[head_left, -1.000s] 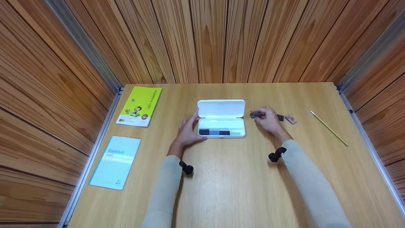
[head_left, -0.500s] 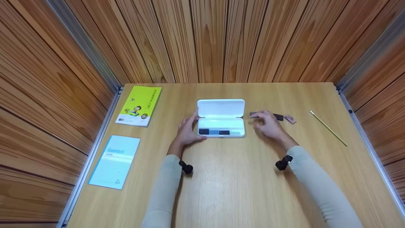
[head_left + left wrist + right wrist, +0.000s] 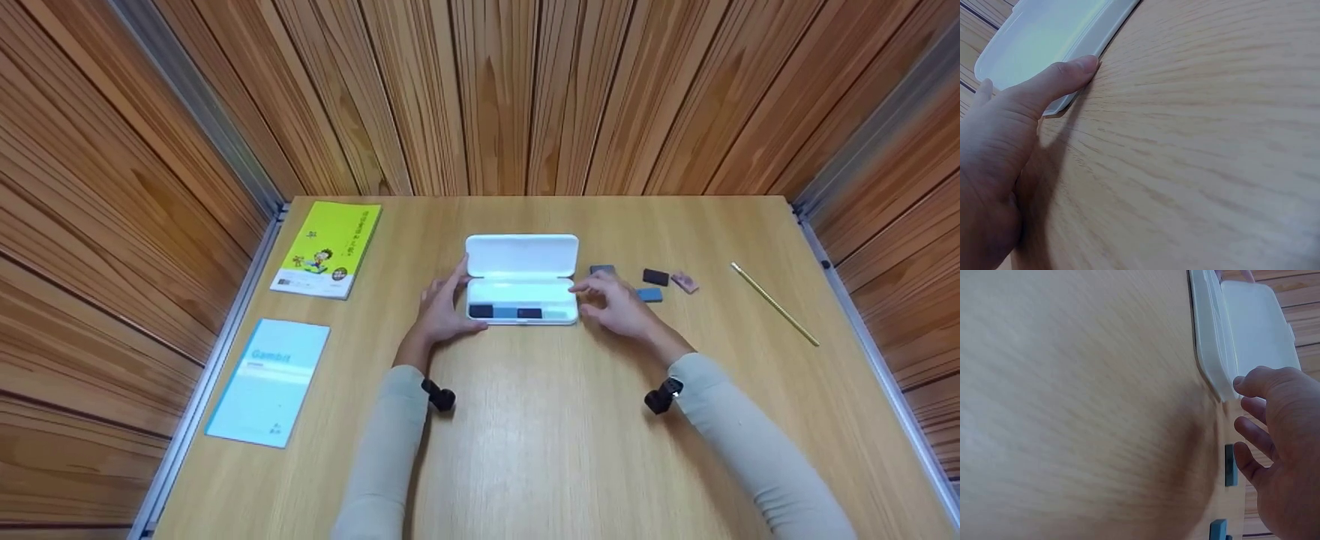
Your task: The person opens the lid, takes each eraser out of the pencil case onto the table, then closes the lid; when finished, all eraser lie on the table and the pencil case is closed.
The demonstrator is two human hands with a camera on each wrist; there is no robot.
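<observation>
Gripping one open case (image 3: 522, 256): left hand (image 3: 445, 309) — four blocks (image 3: 655, 277) lie outside.

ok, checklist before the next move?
1. White case open: ok.
2. Left hand on its left end: ok.
3. Right hand empty: ok, nothing seen held.
4. Right hand clear of case: cannot tell; it overlaps the right edge in head view.
5. Bare room inside: ok, behind the row of blocks.
6. Table right of case clear: not ok; grey block, black block, blue block, pink block, pencil.

One case (image 3: 523, 256), one pencil (image 3: 775, 304), four loose blocks (image 3: 655, 277).
</observation>
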